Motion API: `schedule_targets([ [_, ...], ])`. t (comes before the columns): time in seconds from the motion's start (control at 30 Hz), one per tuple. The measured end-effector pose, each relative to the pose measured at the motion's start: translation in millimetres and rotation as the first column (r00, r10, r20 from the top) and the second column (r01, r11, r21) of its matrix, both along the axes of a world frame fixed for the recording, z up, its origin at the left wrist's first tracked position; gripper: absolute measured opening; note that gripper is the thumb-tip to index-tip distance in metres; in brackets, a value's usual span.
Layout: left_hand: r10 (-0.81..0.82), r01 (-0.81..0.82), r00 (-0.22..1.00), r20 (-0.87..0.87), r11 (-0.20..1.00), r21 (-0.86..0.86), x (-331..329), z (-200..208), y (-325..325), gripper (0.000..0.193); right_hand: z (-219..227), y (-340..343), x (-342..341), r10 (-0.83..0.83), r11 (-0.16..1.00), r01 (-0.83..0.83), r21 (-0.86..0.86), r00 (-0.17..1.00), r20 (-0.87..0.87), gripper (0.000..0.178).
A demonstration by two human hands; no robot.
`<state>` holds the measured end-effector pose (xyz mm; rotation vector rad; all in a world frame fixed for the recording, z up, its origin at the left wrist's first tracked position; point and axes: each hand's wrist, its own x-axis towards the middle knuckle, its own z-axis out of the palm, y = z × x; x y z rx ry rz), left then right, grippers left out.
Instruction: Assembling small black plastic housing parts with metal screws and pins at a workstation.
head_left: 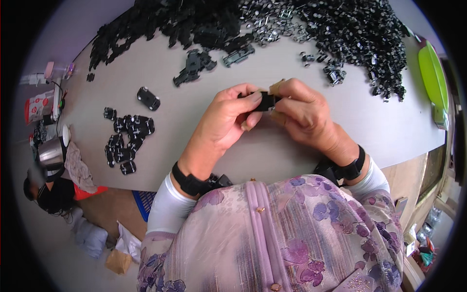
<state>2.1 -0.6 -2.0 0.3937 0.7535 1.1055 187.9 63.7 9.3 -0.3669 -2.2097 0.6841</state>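
Observation:
My left hand [216,117] pinches a small black plastic toy-car base [265,101] between thumb and fingers, above the middle of the table. Against the right end of that base, the fingertips of my right hand [306,114] are pressed together; whatever they grip is too small and covered to make out. To the left lies a single black toy-car base with wheels [148,99], and beyond it a loose group of similar wheeled bases [130,130]. Several bare dark bases [194,66] rest just past my hands.
A heap of black plastic parts [160,19] covers the far left of the table [233,151]. Small wheel-and-axle pieces [360,34] are heaped at the far right, with a few [334,73] strayed nearer. A green tray [433,78] stands by the right edge. A steel pot [51,152] is at left.

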Motion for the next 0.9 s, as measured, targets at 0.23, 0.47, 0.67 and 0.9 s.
schedule_targets([
  [0.23,0.015,-0.015,0.996,0.087,1.0,-0.001,-1,5,-4,0.016,-2,-2,-4,0.02,0.998,-0.018,0.068,0.999,-0.034,0.016],
  [0.47,0.014,-0.011,0.995,-0.1,0.999,0.031,-7,-3,1,0.016,12,15,-13,0.115,0.973,-0.088,-0.215,0.987,0.113,0.027],
  [0.67,0.072,-0.055,0.977,-0.203,0.995,0.089,-7,4,8,0.016,0,97,-28,-0.318,0.936,0.294,0.196,0.943,0.104,0.021],
  [0.9,0.092,-0.076,0.974,-0.207,0.994,0.084,-10,-2,5,0.017,2,78,-16,-0.216,0.976,0.215,0.035,0.976,0.034,0.019],
])
